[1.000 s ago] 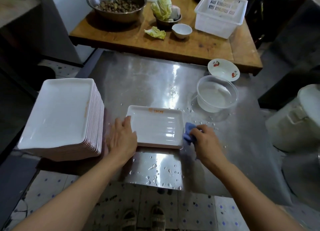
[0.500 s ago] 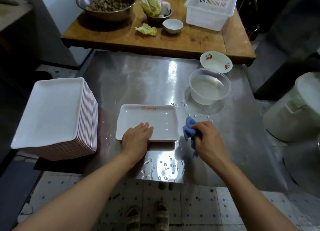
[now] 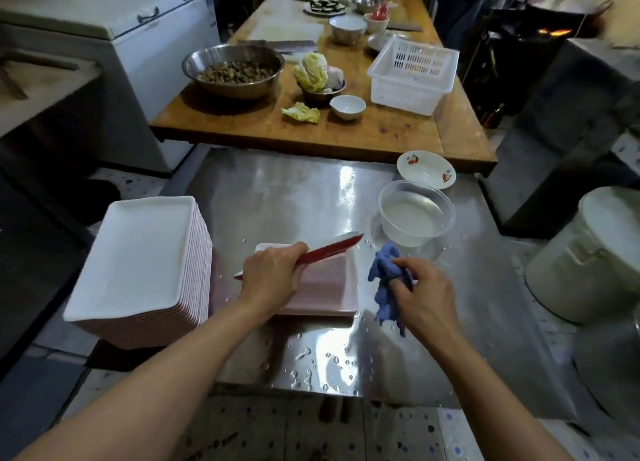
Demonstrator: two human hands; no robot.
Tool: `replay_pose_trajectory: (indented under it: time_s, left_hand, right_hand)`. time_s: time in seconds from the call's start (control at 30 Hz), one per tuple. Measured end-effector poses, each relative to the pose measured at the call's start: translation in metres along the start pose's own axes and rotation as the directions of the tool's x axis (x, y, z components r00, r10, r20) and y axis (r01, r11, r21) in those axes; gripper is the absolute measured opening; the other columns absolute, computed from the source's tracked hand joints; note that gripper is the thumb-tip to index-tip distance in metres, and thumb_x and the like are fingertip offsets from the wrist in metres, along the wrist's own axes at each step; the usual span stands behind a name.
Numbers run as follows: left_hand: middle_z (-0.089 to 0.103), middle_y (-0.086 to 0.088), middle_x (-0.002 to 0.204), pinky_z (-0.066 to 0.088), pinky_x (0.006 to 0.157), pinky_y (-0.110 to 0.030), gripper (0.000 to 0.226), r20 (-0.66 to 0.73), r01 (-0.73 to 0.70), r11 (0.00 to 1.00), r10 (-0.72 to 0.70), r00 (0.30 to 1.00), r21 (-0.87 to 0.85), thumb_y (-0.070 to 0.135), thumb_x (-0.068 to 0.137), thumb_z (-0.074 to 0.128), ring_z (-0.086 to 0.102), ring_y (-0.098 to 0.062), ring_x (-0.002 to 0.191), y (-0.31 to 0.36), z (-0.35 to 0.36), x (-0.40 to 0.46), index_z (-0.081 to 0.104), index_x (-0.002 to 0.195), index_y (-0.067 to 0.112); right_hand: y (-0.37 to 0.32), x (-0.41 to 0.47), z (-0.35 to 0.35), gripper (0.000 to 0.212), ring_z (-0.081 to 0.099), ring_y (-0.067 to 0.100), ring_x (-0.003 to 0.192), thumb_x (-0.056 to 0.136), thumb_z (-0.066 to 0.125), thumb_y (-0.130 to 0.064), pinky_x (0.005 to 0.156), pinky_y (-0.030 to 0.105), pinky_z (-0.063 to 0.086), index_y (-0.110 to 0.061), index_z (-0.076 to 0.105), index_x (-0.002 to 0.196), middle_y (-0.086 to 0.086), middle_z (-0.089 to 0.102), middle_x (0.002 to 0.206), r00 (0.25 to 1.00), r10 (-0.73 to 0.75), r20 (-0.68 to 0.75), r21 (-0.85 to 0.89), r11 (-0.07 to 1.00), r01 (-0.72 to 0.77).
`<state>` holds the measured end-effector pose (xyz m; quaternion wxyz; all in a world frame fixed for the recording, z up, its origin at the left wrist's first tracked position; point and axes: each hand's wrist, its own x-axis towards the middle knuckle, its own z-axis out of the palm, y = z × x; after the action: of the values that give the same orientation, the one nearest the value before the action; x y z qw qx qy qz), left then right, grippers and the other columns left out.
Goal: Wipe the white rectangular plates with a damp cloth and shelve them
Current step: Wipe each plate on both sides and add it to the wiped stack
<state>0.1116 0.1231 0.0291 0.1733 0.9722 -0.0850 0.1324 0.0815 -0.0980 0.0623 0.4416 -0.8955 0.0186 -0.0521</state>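
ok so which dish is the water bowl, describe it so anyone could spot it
On the wet steel table, look to its far right side, just short of the wooden table. The water bowl is see-through plastic, unlike the cherry-printed white dish right behind it.

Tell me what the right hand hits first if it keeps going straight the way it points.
The right hand, holding the blue cloth, points up-left, so it would probably meet the tilted plate held by the left hand first; depth is unclear.
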Motion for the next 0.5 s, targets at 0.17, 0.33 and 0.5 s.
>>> replay_pose_trajectory:
  time_s: [0.17, 0.33, 0.5]
  left_hand:
    - [0.069, -0.004, 0.079, 0.052, 0.068, -0.039, 0.017, -0.008, 0.206, 0.858, -0.238, 0.971, -0.471, 0.024, 0.081, 0.063, 0.064, -0.026, 0.074, 0.001, -0.047, 0.006, 0.067, 0.095, 0.015]
    - [0.069, -0.002, 0.084, 0.054, 0.079, -0.041, 0.024, 0.064, 0.243, 0.628, -0.294, 0.954, -0.739, 0.028, 0.073, 0.058, 0.066, -0.021, 0.080, 0.007, -0.085, 0.004, 0.065, 0.094, 0.018]
    - [0.069, -0.004, 0.083, 0.052, 0.078, -0.038, 0.018, 0.097, 0.184, 0.399, -0.228, 0.969, -0.898, 0.019, 0.076, 0.060, 0.063, -0.017, 0.078, 0.017, -0.106, -0.006, 0.063, 0.093, 0.016]
  right_hand:
    - [-0.031, 0.012, -0.004, 0.024, 0.053, -0.001, 0.094, 0.089, 0.058, -0.013, 0.076, 0.003, 0.037, -0.030, 0.064, 0.105, -0.009, 0.055, 0.110, 0.984, -0.101, -0.148, 0.060, 0.992, 0.110]
    - [-0.089, 0.029, 0.000, 0.029, 0.047, 0.003, 0.110, 0.093, 0.053, -0.011, 0.093, 0.013, 0.041, -0.014, 0.063, 0.120, -0.007, 0.047, 0.120, 0.915, -0.314, -0.255, 0.112, 0.930, 0.350]
    - [-0.134, 0.043, 0.017, 0.038, 0.040, 0.019, 0.112, 0.087, 0.048, -0.022, 0.097, 0.019, 0.027, -0.014, 0.062, 0.122, 0.013, 0.051, 0.124, 0.766, -0.597, -0.238, -0.119, 0.801, 0.586]
